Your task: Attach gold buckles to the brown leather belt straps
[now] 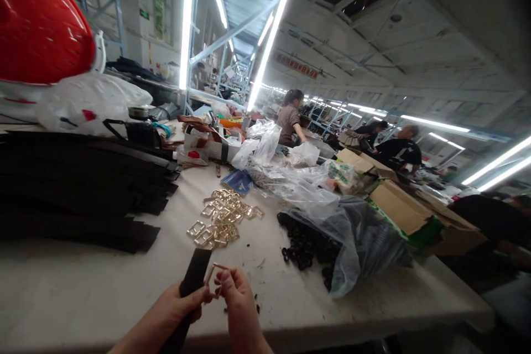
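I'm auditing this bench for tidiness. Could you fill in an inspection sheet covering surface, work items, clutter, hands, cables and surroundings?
Surface: pale tabletop, with small dark scraps.
Work items: black strip, gold-coloured buckle, buckle pile, stacked black strips.
Clutter: clear plastic bags, loose black parts, cardboard box.
Hands: left hand holds the black strip; right hand holds the gold-coloured buckle.
Cables: nothing clearly seen.
Surroundings: large hall, strip lights overhead, people beyond the table.
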A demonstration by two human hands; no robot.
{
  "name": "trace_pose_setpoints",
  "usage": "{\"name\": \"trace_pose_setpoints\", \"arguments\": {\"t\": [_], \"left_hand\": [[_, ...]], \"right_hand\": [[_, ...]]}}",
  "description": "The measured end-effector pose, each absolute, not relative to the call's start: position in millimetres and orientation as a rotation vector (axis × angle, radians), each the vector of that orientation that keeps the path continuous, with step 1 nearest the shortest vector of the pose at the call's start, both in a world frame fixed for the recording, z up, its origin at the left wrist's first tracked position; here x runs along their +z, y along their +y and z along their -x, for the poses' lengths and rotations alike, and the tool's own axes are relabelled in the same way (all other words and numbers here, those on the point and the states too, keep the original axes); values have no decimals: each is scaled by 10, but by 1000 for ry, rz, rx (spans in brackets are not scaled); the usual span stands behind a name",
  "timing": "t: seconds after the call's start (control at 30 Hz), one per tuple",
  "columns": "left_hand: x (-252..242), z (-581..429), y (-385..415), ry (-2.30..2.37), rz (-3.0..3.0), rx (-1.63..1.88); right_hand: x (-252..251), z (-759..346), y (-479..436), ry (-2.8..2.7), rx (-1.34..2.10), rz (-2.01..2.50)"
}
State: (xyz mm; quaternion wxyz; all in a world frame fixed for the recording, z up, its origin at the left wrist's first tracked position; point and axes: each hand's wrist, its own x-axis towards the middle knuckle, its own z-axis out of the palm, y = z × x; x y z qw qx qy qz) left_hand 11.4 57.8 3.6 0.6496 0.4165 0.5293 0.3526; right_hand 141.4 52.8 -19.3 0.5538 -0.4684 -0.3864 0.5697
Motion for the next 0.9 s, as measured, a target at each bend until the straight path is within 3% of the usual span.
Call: {"name": "trace_pose_setpoints", "arguments": {"t": [0.1,0.3,0.43,0.5,0.67,0.9], "left_hand": [[143,-127,499,1225,-949,786],[382,-10,517,1254,-1086,765],[363,20,520,1199,-1208,666],[338,-16,500,1155,-1233,583],[324,-85,470,1078,-1240,496],[235,-9,444,1210,-1470,462]], "right_hand": [[-190,-1416,437,-901,1348,1089],[31,-1652,298,-1528,1186,1069],[65,-1767,259,-1644,1038,1144],[-2,-1772,258,-1576,1065,1229],[-192,-1748,283,-1318,1497,1119],[-87,-1740,331,-414,1569,962]]}}
